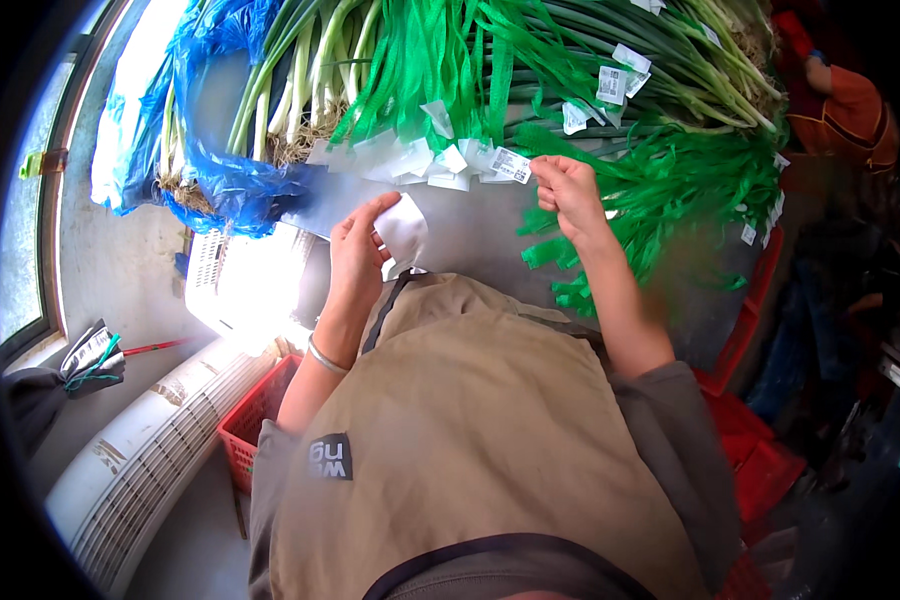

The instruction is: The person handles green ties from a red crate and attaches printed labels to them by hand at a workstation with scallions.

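A white strip of label paper (402, 232) hangs from my left hand (358, 245), its fingers closed on the upper edge. In my right hand (568, 192), thumb and fingers pinch a small printed label (511, 166) by its right end. Beyond both hands, green mesh strips (440, 70) lie over the table with several white labels (390, 158) at their near ends. More green mesh (670, 190) spreads to the right of my right hand. Bunches of green onions (310, 65) lie behind, roots toward me on the left.
Blue plastic film (225, 190) drapes over the far left of the grey table (470, 235). A white slatted machine (145, 450) and a red basket (250, 420) stand at my left. Red crates (745, 450) are at the right, where another person (850, 120) is partly visible.
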A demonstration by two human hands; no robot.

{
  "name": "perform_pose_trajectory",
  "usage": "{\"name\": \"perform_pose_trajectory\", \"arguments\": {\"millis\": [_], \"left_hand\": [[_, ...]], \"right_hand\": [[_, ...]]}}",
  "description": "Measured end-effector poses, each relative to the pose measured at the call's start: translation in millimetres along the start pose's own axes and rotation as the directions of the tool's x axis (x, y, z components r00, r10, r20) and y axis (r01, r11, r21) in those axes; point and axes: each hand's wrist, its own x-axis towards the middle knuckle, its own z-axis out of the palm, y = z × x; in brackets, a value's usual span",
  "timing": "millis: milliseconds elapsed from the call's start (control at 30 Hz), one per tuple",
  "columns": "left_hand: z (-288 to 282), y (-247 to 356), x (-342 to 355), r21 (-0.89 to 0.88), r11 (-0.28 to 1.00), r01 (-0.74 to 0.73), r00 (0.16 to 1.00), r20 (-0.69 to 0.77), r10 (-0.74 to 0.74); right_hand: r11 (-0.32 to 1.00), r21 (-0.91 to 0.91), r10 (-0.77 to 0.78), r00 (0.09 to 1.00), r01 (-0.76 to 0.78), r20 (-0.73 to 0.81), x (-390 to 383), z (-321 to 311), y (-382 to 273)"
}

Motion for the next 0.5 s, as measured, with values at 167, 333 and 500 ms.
{"name": "perform_pose_trajectory", "arguments": {"millis": [167, 333, 500], "left_hand": [[6.7, -0.9, 1.5, 0.040, 0.999, 0.022, 0.998, 0.053, -0.024], [7.1, -1.3, -12.9, 0.207, 0.957, -0.204, 0.977, 0.110, 0.185], [-3.2, -2.6, -26.0, 0.368, 0.895, -0.253, 0.956, 0.237, 0.173]], "right_hand": [[0.987, -0.062, 0.148, 0.988, -0.145, 0.046, 53.3, 1.5, 26.2], [0.818, -0.541, -0.212, 0.977, 0.195, 0.032, 43.3, 0.9, 16.1], [0.783, -0.504, -0.300, 0.932, 0.363, 0.205, 19.7, -0.6, -31.6]]}}
